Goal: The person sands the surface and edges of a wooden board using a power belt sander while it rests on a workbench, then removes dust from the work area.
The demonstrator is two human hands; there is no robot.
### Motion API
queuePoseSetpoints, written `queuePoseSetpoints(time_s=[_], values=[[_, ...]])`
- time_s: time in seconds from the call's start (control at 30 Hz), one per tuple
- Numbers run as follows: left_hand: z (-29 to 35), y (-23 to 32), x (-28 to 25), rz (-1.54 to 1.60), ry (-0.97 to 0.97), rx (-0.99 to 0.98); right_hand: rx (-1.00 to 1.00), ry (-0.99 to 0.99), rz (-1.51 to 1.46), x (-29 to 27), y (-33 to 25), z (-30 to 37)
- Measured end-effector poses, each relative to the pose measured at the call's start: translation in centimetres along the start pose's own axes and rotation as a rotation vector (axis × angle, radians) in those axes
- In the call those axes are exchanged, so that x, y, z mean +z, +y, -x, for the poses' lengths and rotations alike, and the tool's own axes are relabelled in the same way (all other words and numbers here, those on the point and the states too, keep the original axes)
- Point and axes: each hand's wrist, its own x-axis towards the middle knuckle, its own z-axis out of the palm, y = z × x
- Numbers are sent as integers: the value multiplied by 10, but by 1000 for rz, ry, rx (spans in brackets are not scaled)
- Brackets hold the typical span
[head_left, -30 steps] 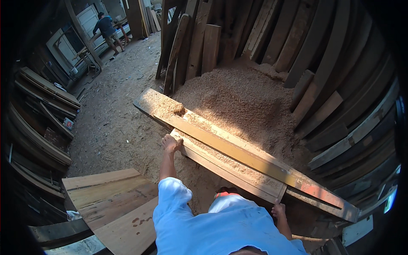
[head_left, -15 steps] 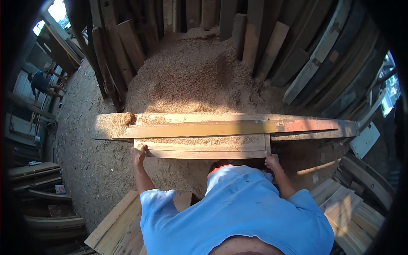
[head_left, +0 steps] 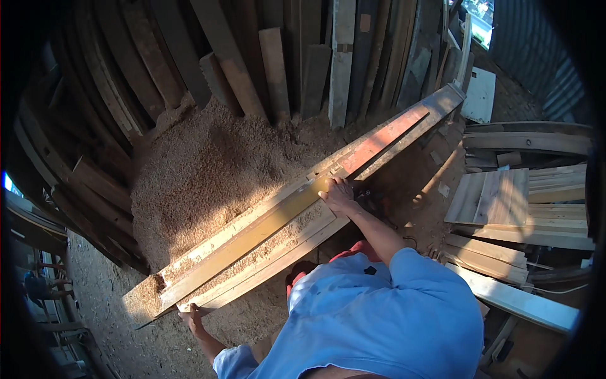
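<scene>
A pale wooden board (head_left: 265,267) lies along the near side of a long wooden bench, with shavings strewn over it. At its left end my left hand (head_left: 192,317) is closed on the corner, thumb on top. My right hand (head_left: 339,196) lies near the board's right end, fingers spread over a yellow strip (head_left: 252,251) that runs lengthwise along the bench. Beyond that hand, a red-orange strip (head_left: 386,140) continues the line. What is under my right palm is hidden.
A big heap of wood shavings (head_left: 202,164) rises behind the bench (head_left: 442,101). Upright planks (head_left: 274,72) lean along the far side. Stacked boards (head_left: 492,196) and a long pale plank (head_left: 514,297) lie at the right. A person (head_left: 38,285) is at the far left.
My view has swung to the right, so the bench now runs diagonally. My right hand has gone from the board's right end corner onto the yellow strip. My left hand keeps its corner.
</scene>
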Motion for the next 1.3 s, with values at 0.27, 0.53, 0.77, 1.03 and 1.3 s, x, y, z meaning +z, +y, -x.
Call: queuePoseSetpoints(time_s=[0.27, 0.53, 0.77, 1.03, 1.3], values=[[-9, -13, -4, 54, 6, 92, 18, -90, 145, -11, 2, -99], [-2, -3, -26, 26, -139, -155, -275, 0, 381, 17, 37, -108], [-10, -6, -37, -163, -96, -262, -377, 235, 287, 23, 52, -74], [-7, -8, -35, -456, -39, -352, -244, -80, 300, 1, 57, -97], [-21, -6, -44, -492, -137, -458, -133, 97, 136, -5, 59, -74]])
